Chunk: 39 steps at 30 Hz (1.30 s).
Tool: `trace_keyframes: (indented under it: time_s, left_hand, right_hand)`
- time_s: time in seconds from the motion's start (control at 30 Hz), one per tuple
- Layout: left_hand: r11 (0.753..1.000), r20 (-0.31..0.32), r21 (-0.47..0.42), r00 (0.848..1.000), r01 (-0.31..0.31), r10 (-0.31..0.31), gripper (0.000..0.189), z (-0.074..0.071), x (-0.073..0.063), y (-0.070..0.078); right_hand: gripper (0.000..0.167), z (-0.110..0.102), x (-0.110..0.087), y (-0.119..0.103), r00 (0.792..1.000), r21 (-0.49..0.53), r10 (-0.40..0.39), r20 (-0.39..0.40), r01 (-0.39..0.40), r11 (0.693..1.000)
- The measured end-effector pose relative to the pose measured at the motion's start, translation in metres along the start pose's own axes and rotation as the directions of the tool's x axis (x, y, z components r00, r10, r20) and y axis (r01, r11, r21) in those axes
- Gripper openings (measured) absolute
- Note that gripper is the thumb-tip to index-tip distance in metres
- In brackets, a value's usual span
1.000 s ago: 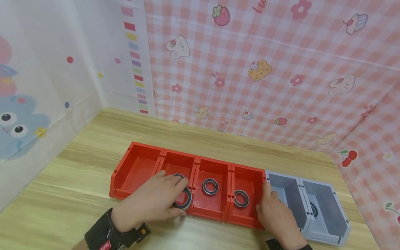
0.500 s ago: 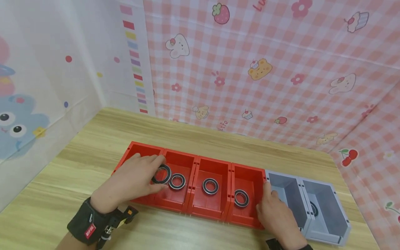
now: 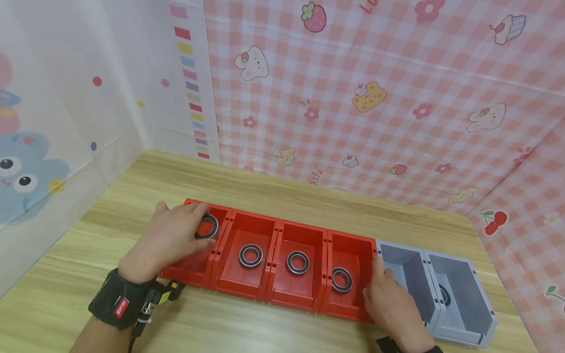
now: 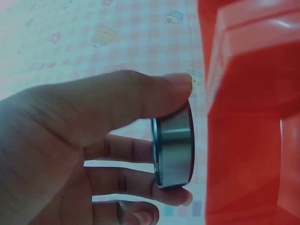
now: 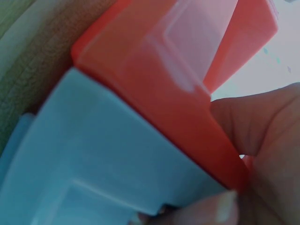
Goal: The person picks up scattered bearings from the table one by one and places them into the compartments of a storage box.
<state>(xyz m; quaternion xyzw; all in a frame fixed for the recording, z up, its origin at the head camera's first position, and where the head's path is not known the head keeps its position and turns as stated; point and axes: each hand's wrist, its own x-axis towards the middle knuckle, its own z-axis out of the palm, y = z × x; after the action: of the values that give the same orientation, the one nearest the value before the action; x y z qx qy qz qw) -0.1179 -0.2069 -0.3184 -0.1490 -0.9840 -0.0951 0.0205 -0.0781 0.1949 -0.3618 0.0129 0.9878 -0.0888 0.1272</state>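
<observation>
My left hand (image 3: 169, 240) pinches a ball bearing (image 4: 176, 150) between thumb and fingers, over the leftmost red bin (image 3: 187, 272). In the left wrist view the bearing stands on edge, its steel side showing, close beside a red bin wall. My right hand (image 3: 390, 299) grips the touching walls of the rightmost red bin (image 5: 154, 103) and the first grey bin (image 5: 108, 145), thumb on the red side. One bearing (image 3: 250, 256) lies in the second red bin, another bearing (image 3: 297, 263) in the third, and a further bearing (image 3: 342, 279) in the fourth.
The bins stand side by side in one row on a wood-grain table (image 3: 247, 323). A bearing (image 3: 444, 295), partly hidden by a wall, lies in the far right grey bin (image 3: 463, 294). Behind hangs a pink checked cloth (image 3: 282, 98); a white printed sheet (image 3: 57, 108) hangs left.
My left hand has carried a bearing leftward from the second red bin to over the leftmost one. My right hand has stayed on the bin walls.
</observation>
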Motion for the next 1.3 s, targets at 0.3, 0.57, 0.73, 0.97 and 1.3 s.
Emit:
trace_keyframes:
  time_s: [0.3, 0.57, 0.73, 0.97, 1.3]
  left_hand:
    - [1.0, 0.031, -0.023, 0.999, 0.015, -0.014, 0.055, 0.008, 0.003, -0.003]
    - [0.999, 0.062, -0.015, 0.998, 0.032, -0.031, 0.058, 0.009, 0.004, -0.008]
    - [0.999, 0.072, -0.04, 0.997, 0.026, -0.023, 0.051, 0.015, 0.008, -0.011]
    - [0.999, 0.087, -0.042, 0.996, 0.007, -0.003, 0.043, 0.028, 0.012, -0.014]
    - [0.999, 0.099, -0.041, 0.995, 0.013, -0.009, 0.034, 0.045, 0.015, -0.016]
  right_hand:
    - [0.05, 0.0, -0.001, -0.001, 1.0, 0.001, 0.014, 0.005, -0.014, 1.0]
    - [0.05, 0.0, -0.001, 0.001, 1.0, -0.003, 0.011, 0.001, -0.011, 1.0]
    - [0.049, 0.0, -0.001, 0.001, 1.0, -0.006, 0.002, -0.014, -0.002, 1.0]
    - [0.049, 0.001, 0.0, 0.0, 1.0, -0.008, 0.003, -0.014, -0.004, 1.0]
    - [0.05, 0.001, 0.0, 0.0, 1.0, -0.022, -0.009, -0.029, 0.008, 1.0]
